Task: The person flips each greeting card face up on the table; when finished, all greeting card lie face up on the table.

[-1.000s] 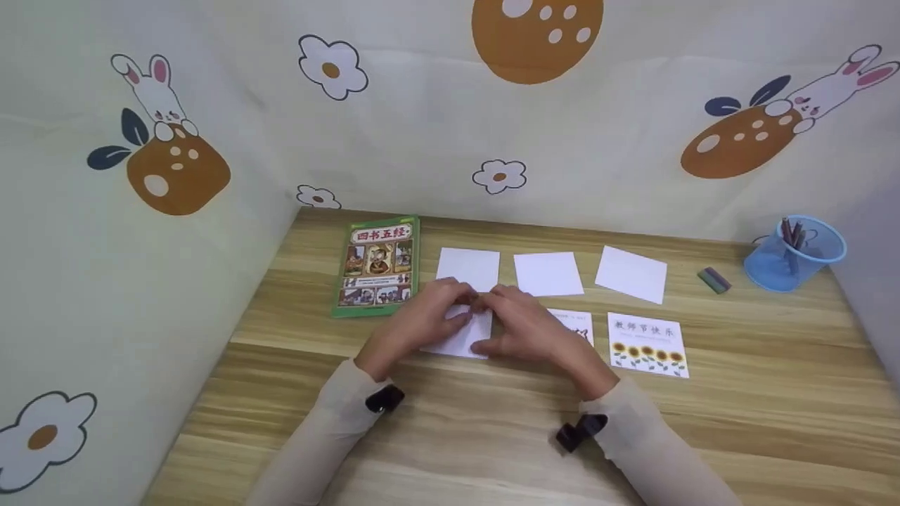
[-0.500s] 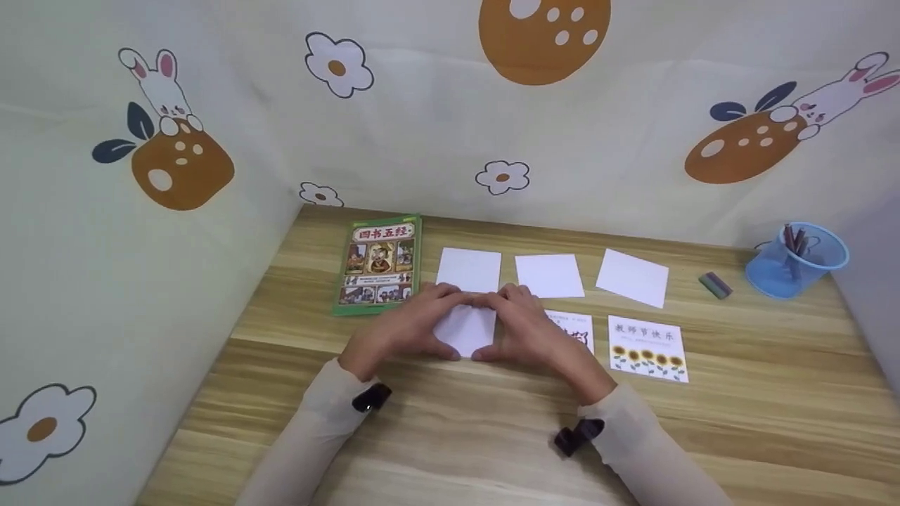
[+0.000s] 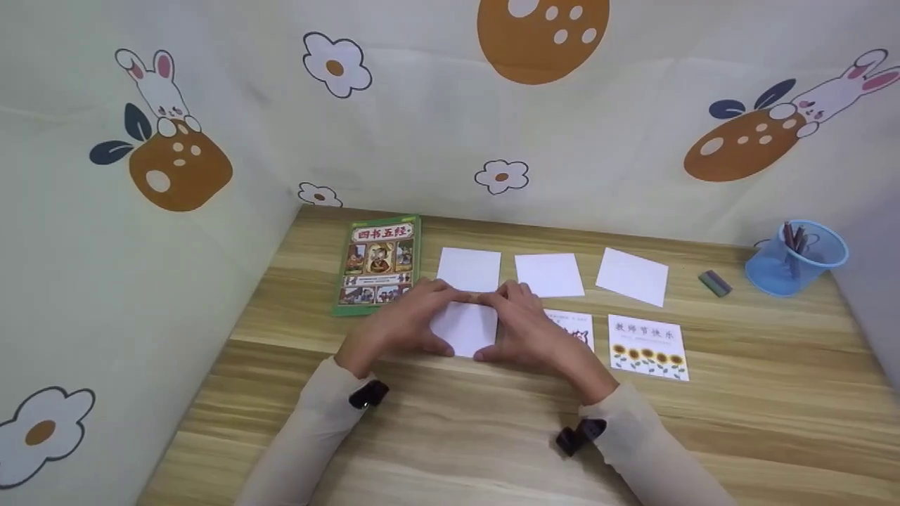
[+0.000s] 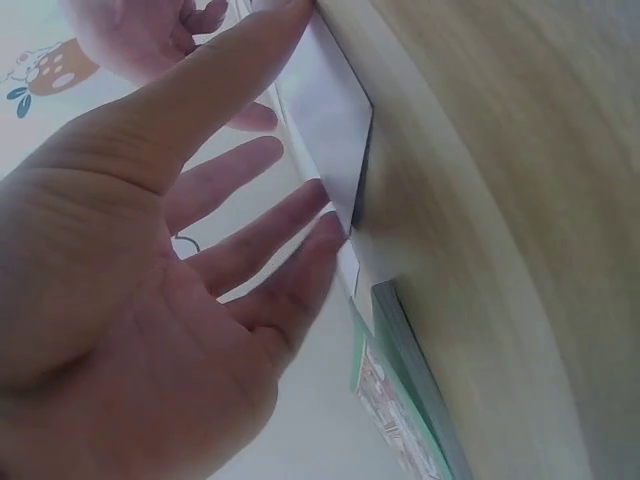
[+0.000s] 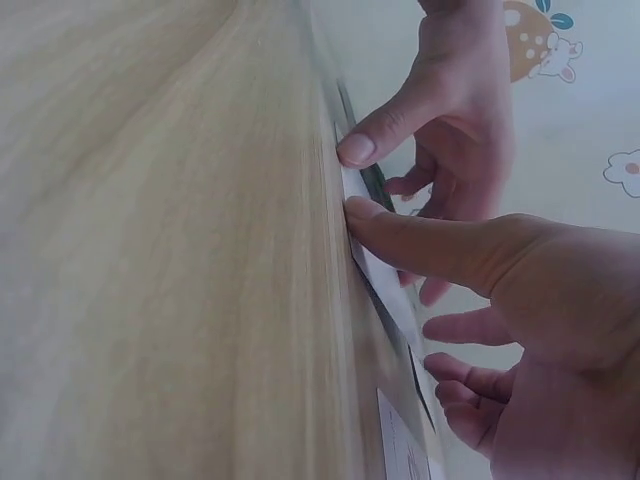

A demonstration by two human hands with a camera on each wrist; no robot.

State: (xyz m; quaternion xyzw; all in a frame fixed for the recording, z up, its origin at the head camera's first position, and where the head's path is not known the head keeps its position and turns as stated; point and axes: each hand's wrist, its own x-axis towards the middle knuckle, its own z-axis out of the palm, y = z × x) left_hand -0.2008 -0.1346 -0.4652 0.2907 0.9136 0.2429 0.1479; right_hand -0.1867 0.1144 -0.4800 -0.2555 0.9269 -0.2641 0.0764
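A blank white card [image 3: 465,330] lies between the two hands in the head view. My left hand [image 3: 404,325] holds its left side, thumb at the near edge and fingers toward the far edge. On the opposite side, my right hand [image 3: 526,329] holds it the same way. In the left wrist view, a dark gap shows under part of the white card [image 4: 335,120], close to the tabletop. Both thumbs meet the near edge in the right wrist view. Behind the hands lies another blank card [image 3: 469,267], its near edge partly covered by fingers.
Two more blank cards, a middle one [image 3: 549,275] and a right one [image 3: 632,277], lie in the back row. A sunflower card [image 3: 647,347] and a half-hidden printed card [image 3: 578,329] are at right. Around them are a green book [image 3: 377,266], small striped block [image 3: 715,282] and blue pencil cup [image 3: 791,263].
My left thumb has slid off the card's top to its near edge, and the left hand has shifted slightly left. My right thumb also sits at the near edge now. The other cards have stayed put.
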